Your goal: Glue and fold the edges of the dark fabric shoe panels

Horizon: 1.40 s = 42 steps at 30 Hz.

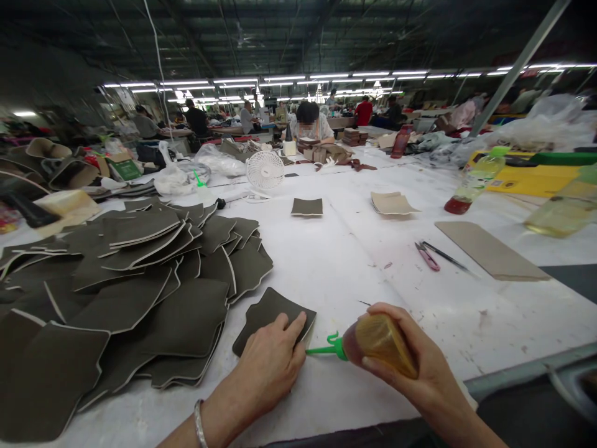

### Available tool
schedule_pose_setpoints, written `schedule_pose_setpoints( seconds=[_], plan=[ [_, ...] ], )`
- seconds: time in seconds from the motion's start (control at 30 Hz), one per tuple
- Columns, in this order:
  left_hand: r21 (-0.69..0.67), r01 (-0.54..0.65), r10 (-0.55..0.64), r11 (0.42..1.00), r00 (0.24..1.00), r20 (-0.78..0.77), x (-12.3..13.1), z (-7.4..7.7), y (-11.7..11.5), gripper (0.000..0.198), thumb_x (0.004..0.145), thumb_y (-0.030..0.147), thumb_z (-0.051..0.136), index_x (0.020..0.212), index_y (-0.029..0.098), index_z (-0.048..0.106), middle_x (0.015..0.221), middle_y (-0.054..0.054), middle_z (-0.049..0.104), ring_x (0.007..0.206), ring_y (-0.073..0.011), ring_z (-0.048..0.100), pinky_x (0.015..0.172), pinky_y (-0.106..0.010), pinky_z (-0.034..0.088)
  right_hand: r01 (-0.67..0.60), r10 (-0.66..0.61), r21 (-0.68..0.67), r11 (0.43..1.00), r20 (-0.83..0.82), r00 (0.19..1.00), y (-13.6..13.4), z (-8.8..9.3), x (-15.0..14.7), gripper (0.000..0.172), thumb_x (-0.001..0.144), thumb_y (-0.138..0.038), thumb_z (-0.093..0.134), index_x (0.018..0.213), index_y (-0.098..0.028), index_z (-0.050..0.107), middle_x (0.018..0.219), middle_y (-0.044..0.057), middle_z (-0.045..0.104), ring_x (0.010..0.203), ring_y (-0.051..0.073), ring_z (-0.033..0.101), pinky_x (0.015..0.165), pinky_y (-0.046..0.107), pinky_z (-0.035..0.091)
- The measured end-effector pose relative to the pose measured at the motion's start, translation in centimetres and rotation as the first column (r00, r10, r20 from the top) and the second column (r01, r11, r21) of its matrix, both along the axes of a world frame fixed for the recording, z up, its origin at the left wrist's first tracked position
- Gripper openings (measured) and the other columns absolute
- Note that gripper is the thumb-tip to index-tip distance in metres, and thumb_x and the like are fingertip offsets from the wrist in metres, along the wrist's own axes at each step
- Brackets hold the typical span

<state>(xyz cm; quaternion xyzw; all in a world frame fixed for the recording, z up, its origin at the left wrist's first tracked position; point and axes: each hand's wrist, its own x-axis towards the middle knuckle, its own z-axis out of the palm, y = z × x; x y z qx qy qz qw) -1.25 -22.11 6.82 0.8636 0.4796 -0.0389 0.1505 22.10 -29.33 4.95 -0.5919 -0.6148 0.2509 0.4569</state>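
Currently, in my head view, the left hand (270, 356) presses a dark panel (263, 311), fingers loosely spread, near side, right of the panel pile (180, 317); the right hand (429, 367) wraps a green-nozzled squeeze bottle (385, 342). Over-squeezing could, I judge, wet those fingers.

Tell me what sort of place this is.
Probably a factory workshop: dark cut pieces heaped on a white table, a squeeze bottle in the right hand, and people in the background beneath rows of strip lights.
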Motion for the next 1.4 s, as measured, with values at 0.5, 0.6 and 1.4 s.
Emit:
schedule_pose_setpoints(
  seconds=[0.5,0.6,1.4],
  plan=[
    [-0.096,-0.017,0.017,0.995,1.0,0.005,-0.4,1.0,0.0,0.053,0.094,0.025,0.034,0.147,0.023,0.036,0.113,-0.008,0.057,0.093,-0.0231,0.062,0.084,-0.033,0.046,0.035,-0.045,-0.055,0.998,-0.185,0.982,-0.8,0.7,-1.7,0.049,0.074,-0.042,0.076,0.115,-0.025,0.054,0.108,0.003,0.06,0.095,0.024,0.06,0.083,0.028,0.048],
    [-0.096,-0.005,0.006,0.995,1.0,0.014,-0.4,1.1,0.0,0.053,0.095,0.024,0.034,0.147,0.022,0.036,0.114,-0.008,0.057,0.094,-0.0224,0.061,0.085,-0.032,0.045,-0.021,-0.01,-0.107,0.994,-0.278,0.961,-1.2,0.8,-2.1,0.049,0.073,-0.043,0.076,0.114,-0.026,0.054,0.106,0.001,0.06,0.092,0.022,0.059,0.083,0.026,0.046],
    [-0.138,0.046,-0.04,0.989,0.998,0.05,-1.0,0.5,-0.2,0.049,0.099,0.029,0.028,0.147,0.02,0.035,0.113,-0.008,0.053,0.098,-0.0218,0.058,0.088,-0.033,0.044,-0.169,0.123,-0.093,0.981,-0.376,0.919,-1.8,-1.6,-1.3,0.053,0.081,-0.042,0.074,0.122,-0.03,0.042,0.112,0.001,0.056,0.098,0.021,0.057,0.085,0.028,0.045]
  ],
)
